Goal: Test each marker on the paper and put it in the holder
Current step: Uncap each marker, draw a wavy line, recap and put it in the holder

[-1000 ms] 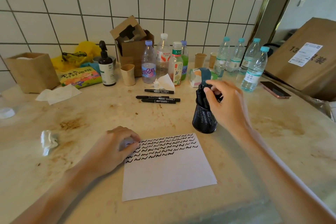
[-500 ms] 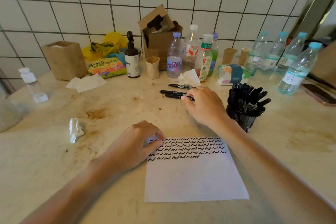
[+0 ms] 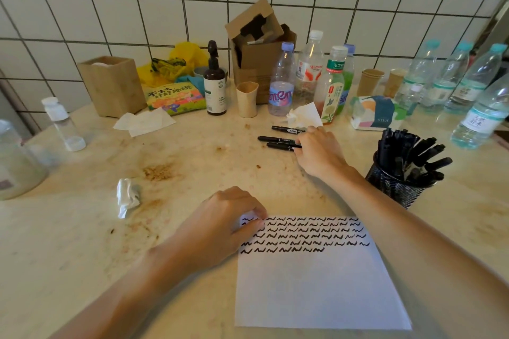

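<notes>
Three slim black plastic markers with white labels (image 3: 281,138) lie on the stained cream stone surface (image 3: 192,162), just left of the black wire-mesh holder (image 3: 396,187), which is already crowded with black markers. Their long axes run roughly left to right, nearly parallel to each other; the ends toward the holder are hidden under the right hand (image 3: 319,153), so which end carries the cap cannot be told.

The right hand rests over those ends, fingers curled onto the nearer two markers; whether its grip has closed on one cannot be told. The left hand (image 3: 220,226) presses the top left corner of the white sheet of paper (image 3: 316,283), fingers curled down, holding nothing else. The paper lies in front of the holder, with rows of black squiggles across its top.

Risks, as I judge them: the fingers may drag two markers together, or nudge one rolling away. Dropping another marker into the packed holder could tip it.
</notes>
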